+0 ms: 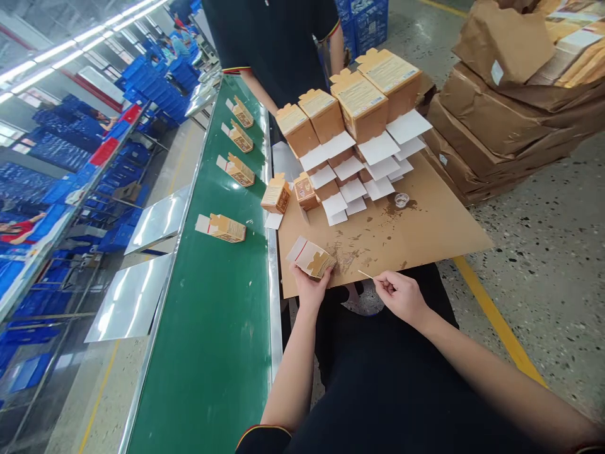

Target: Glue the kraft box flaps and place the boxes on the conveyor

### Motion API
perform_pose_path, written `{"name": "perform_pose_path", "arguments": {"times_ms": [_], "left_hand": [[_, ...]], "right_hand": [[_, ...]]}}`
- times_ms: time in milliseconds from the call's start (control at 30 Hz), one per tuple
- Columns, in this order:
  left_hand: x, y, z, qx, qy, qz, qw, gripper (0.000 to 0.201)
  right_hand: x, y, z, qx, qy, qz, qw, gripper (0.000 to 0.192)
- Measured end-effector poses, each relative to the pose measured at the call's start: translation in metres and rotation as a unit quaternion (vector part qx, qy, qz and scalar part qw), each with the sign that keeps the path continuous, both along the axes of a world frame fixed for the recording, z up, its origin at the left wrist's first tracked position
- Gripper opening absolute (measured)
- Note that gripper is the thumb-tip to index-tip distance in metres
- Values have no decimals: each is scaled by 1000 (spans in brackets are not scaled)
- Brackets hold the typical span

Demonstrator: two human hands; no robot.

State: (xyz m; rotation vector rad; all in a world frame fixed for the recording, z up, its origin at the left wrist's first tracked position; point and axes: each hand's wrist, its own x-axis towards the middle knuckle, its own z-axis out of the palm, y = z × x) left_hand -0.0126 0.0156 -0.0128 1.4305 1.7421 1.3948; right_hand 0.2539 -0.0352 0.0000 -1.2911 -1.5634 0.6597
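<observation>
My left hand grips a small carton over the near left corner of the brown board. The carton's white flap stands up on its left side. Between the fingers of my right hand is a thin wooden stick, its tip pointing left toward the carton but apart from it. Farther back on the board are stacked cartons with white flaps hanging toward me. A small clear dish sits on the board amid dark wet spots.
A green conveyor belt runs along the left, carrying several upright cartons. Another person stands behind the stacked cartons. Large brown paper bundles are piled at the right. Metal plates jut out beyond the belt.
</observation>
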Motion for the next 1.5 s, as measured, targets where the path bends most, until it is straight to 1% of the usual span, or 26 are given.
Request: {"name": "perform_pose_path", "arguments": {"times_ms": [33, 100, 200, 267, 367, 433, 500, 533, 567, 600, 667, 733, 767, 800, 867, 933, 1000, 1067, 1100, 1133, 1200, 1300, 1333, 1400, 1467, 1500], "left_hand": [[-7, 0, 4, 1, -8, 9, 1000, 90], [-33, 1, 14, 22, -28, 60, 998, 93], [-99, 1, 33, 79, -44, 177, 980, 98], [-146, 4, 43, 85, -40, 239, 967, 98], [-197, 6, 48, 32, -14, 288, 957, 93], [-212, 3, 46, 36, 53, 336, 940, 92], [-210, -3, 44, 82, 123, 395, 907, 93], [-204, -4, 43, 108, 151, 410, 893, 91], [-194, -3, 43, 129, 171, 401, 891, 86], [-182, 2, 43, 140, 187, 362, 902, 77], [-151, 26, 45, 139, 215, 216, 942, 55], [-120, 66, 47, 100, 208, 41, 972, 41], [-107, 88, 47, 80, 198, -10, 977, 41], [-97, 110, 47, 58, 197, -35, 978, 43], [-82, 142, 47, -6, 244, -41, 969, 45], [-73, 154, 45, -78, 335, -40, 938, 45], [-65, 143, 40, -123, 425, -59, 895, 44], [-54, 113, 34, -130, 478, -85, 864, 46], [-49, 93, 32, -125, 490, -94, 858, 46], [-44, 72, 29, -118, 491, -100, 857, 47], [-37, 30, 28, -96, 465, -110, 873, 44], [-40, -11, 37, -53, 363, -112, 923, 32], [-46, -14, 42, -37, 320, -96, 942, 27], [-59, -4, 54, -14, 231, -26, 973, 20], [-73, 23, 63, -16, 149, 55, 987, 23], [-77, 40, 66, -29, 114, 76, 990, 27]], "right_hand": [[2, 1, 1, 1, 3, -2, 1000, 31], [6, 2, 2, 5, 7, -15, 1000, 32], [16, 2, 3, 2, 13, -38, 999, 34], [23, 3, 4, 0, 17, -47, 999, 36], [31, 4, 5, 4, 12, -55, 998, 37], [37, 5, 5, 7, 3, -68, 998, 36], [44, 4, 5, 7, -4, -91, 996, 36], [47, 3, 4, 7, -5, -104, 995, 36], [50, 3, 3, 6, -6, -114, 993, 36], [52, 4, 3, 5, -6, -119, 993, 36], [54, 8, 4, 6, -6, -112, 994, 37], [53, 17, 8, 9, -9, -88, 996, 37], [53, 22, 11, 12, -10, -78, 997, 38], [52, 27, 14, 16, -9, -72, 997, 38], [54, 34, 19, 18, -4, -71, 997, 39], [59, 36, 23, 14, 1, -85, 996, 40], [68, 30, 24, 6, -2, -110, 994, 41], [78, 19, 22, -2, -9, -137, 990, 43], [82, 13, 21, -6, -14, -149, 989, 44], [86, 8, 20, -10, -20, -160, 987, 46], [95, 2, 21, -12, -33, -177, 984, 47], [110, 16, 31, -9, -81, -191, 978, 44], [117, 27, 36, -8, -109, -185, 977, 41], [130, 59, 47, -3, -178, -156, 972, 35], [141, 99, 55, 5, -246, -104, 964, 34], [144, 120, 58, 4, -277, -76, 958, 36]]}}
